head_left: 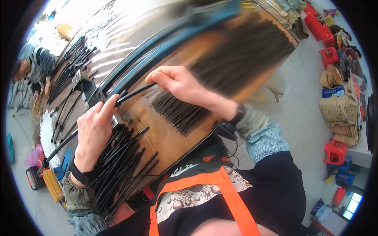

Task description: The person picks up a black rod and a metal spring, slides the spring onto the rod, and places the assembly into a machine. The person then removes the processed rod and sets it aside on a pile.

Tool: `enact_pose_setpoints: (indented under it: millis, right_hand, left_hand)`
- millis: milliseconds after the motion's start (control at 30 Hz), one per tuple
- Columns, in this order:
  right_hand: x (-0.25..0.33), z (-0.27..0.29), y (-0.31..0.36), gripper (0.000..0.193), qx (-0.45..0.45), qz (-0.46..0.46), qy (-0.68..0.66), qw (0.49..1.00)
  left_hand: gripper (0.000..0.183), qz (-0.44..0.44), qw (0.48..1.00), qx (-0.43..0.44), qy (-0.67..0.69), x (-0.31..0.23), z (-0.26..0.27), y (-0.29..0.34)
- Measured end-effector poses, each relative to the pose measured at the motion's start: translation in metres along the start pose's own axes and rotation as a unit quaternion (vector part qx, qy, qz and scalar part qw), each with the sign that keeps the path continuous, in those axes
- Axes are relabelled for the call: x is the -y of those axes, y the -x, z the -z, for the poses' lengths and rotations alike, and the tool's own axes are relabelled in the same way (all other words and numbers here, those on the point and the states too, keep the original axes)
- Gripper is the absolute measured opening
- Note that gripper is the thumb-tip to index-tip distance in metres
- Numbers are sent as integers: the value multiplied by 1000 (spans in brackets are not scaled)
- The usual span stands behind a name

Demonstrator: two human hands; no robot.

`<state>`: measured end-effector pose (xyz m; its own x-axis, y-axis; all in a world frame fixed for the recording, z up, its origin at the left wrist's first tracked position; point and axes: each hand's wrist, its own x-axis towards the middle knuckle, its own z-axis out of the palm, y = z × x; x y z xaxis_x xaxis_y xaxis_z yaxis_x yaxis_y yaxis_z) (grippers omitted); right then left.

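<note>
My left hand (94, 131) is closed around a slim black rod (136, 93), with a fitting under its fingertips. My right hand (179, 84) pinches the upper right end of this rod between thumb and fingers. A thin dark rod (65, 143) runs out past the left hand toward the lower left; whether it is the same piece is hidden by the hand. Below the hands lies a loose heap of black rods (118, 169). Many dark, spring-like lengths (236, 59) lie side by side beyond my right hand, partly blurred.
A metal fixture (84, 84) and long blue bars (153, 59) cross the wooden table (145, 141). More black rods (71, 67) lie at the far left, near another person (37, 65). Red stools (335, 151) and stacked sacks (338, 106) stand at right.
</note>
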<state>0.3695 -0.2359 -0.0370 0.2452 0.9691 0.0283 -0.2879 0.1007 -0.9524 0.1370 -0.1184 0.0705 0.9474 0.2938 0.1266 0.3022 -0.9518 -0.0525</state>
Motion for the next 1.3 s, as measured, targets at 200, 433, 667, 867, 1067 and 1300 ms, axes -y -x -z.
enact_pose_setpoints:
  millis: [200,433,667,867,1067,1300]
  right_hand:
    - [-16,2,-9,23,-102,446,446,769]
    - [-3,6,-10,27,-42,322,410,853]
    - [-5,-26,-16,19,-34,403,405,820]
    - [-4,-33,-2,28,67,30,303,950]
    - [-13,-40,0,22,28,318,421,849]
    - [-28,-49,7,25,-5,436,432,789]
  left_hand:
    - [40,50,998,-39,26,13,7,32]
    - [41,89,995,-32,9,23,15,72]
    - [40,110,990,5,87,32,9,88]
    - [37,106,987,39,110,30,10,95]
    - [34,139,945,128,266,30,16,99]
    - [33,124,971,62,195,10,12,96]
